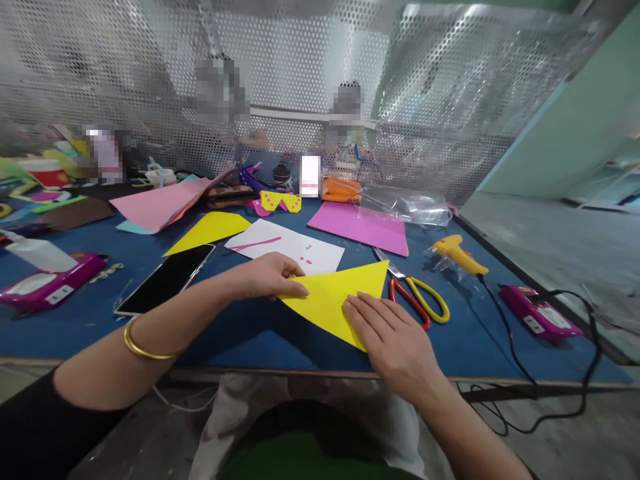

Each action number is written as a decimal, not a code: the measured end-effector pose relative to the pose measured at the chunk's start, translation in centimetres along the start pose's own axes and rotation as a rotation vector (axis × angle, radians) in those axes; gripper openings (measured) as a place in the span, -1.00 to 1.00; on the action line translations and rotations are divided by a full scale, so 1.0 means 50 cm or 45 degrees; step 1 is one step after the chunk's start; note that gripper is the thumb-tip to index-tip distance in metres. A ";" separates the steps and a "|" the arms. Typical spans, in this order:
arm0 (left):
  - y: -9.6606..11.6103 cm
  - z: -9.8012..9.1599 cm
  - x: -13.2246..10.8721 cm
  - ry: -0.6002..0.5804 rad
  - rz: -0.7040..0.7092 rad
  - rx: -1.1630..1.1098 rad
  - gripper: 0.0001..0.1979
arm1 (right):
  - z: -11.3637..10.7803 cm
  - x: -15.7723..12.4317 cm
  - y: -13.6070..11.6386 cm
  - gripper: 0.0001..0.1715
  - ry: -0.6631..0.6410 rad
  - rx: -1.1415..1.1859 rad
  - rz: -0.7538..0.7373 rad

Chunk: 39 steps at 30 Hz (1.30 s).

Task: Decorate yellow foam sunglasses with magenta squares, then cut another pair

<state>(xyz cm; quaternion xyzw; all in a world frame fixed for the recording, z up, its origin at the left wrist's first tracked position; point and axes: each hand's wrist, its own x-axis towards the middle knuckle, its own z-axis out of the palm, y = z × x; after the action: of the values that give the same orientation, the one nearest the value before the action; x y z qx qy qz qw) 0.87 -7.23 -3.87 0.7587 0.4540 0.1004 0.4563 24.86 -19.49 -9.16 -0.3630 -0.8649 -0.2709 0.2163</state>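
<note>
Paper is risking a crooked crease: your left hand (267, 277) is pinching the yellow triangle (336, 301) while your right hand (387, 333) is pressing flat, gripping nothing.

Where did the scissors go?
In the head view, the red-and-yellow-handled scissors lie on the blue table, just right of the yellow folded paper, left of the yellow glue gun.

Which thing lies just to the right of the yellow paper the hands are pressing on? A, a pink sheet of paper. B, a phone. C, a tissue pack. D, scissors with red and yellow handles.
D: the scissors lie on the blue table right beside the yellow paper, which the left hand and right hand hold flat.
</note>
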 end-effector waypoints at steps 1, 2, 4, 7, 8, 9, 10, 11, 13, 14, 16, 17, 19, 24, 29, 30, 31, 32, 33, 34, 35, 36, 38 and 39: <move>-0.011 -0.010 0.005 -0.019 -0.012 0.067 -0.68 | 0.007 -0.001 -0.014 -0.58 -0.028 -0.022 0.024; -0.021 -0.017 0.007 -0.008 -0.017 0.138 -0.71 | 0.013 -0.002 -0.026 -0.59 -0.056 -0.025 0.041; -0.036 -0.019 0.003 0.084 0.000 0.292 -0.74 | 0.023 -0.001 -0.046 -0.59 -0.111 0.011 0.073; -0.049 0.014 -0.028 0.341 0.081 0.518 -0.66 | 0.030 0.001 -0.059 -0.57 -0.168 0.110 0.140; -0.053 0.031 -0.043 0.408 0.114 0.566 -0.63 | 0.031 0.001 -0.060 -0.57 -0.176 0.139 0.160; -0.057 0.050 -0.059 0.481 0.177 0.626 -0.64 | 0.032 0.000 -0.060 -0.56 -0.182 0.164 0.173; -0.062 0.070 -0.076 0.578 0.339 0.774 -0.64 | 0.032 0.000 -0.059 -0.55 -0.185 0.184 0.181; -0.068 0.088 -0.092 0.622 0.504 0.901 -0.63 | 0.032 -0.001 -0.058 -0.54 -0.185 0.201 0.187; -0.079 0.115 -0.118 0.548 0.634 1.097 -0.56 | 0.031 -0.003 -0.056 -0.52 -0.181 0.233 0.197; -0.084 0.122 -0.127 0.509 0.641 1.167 -0.52 | 0.030 -0.003 -0.055 -0.51 -0.178 0.246 0.195; -0.092 0.122 -0.137 0.487 0.569 1.275 -0.46 | 0.028 -0.002 -0.054 -0.50 -0.167 0.257 0.179; -0.095 0.116 -0.138 0.492 0.527 1.309 -0.45 | 0.027 -0.001 -0.053 -0.50 -0.161 0.258 0.167; -0.099 0.099 -0.137 0.524 0.436 1.356 -0.43 | 0.024 0.002 -0.051 -0.51 -0.161 0.257 0.147; -0.088 0.099 -0.135 0.695 0.366 1.384 -0.33 | 0.024 0.005 -0.045 -0.51 -0.141 0.271 0.146; -0.054 0.168 -0.121 0.554 0.716 1.035 -0.63 | 0.031 0.007 -0.049 -0.50 -0.094 0.312 0.215; -0.051 0.178 -0.117 0.540 0.762 1.016 -0.66 | 0.031 0.008 -0.050 -0.50 -0.095 0.325 0.228; -0.050 0.185 -0.113 0.548 0.793 1.017 -0.66 | 0.028 0.007 -0.050 -0.51 -0.104 0.351 0.244; -0.052 0.188 -0.110 0.564 0.814 1.030 -0.65 | 0.023 0.006 -0.049 -0.51 -0.121 0.391 0.268; -0.057 0.190 -0.108 0.583 0.827 1.034 -0.65 | 0.017 0.003 -0.047 -0.50 -0.144 0.447 0.301; -0.062 0.190 -0.108 0.604 0.828 1.019 -0.65 | 0.009 -0.001 -0.043 -0.47 -0.165 0.520 0.345; -0.069 0.189 -0.108 0.616 0.823 0.986 -0.65 | 0.001 -0.006 -0.038 -0.43 -0.171 0.609 0.409; -0.074 0.187 -0.110 0.613 0.816 0.945 -0.65 | -0.007 -0.011 -0.032 -0.37 -0.158 0.715 0.503; -0.079 0.178 -0.114 0.592 0.784 0.854 -0.64 | -0.020 -0.018 -0.017 -0.31 -0.086 1.031 0.757; -0.076 0.171 -0.116 0.592 0.763 0.805 -0.64 | -0.024 -0.017 -0.008 -0.33 -0.025 1.251 0.892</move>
<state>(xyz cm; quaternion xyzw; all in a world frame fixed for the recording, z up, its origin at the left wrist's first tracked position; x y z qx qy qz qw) 0.17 -16.24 -10.15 0.9147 0.3139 0.2513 0.0413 25.30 -20.92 -8.85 -0.4863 -0.7198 0.2511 0.4271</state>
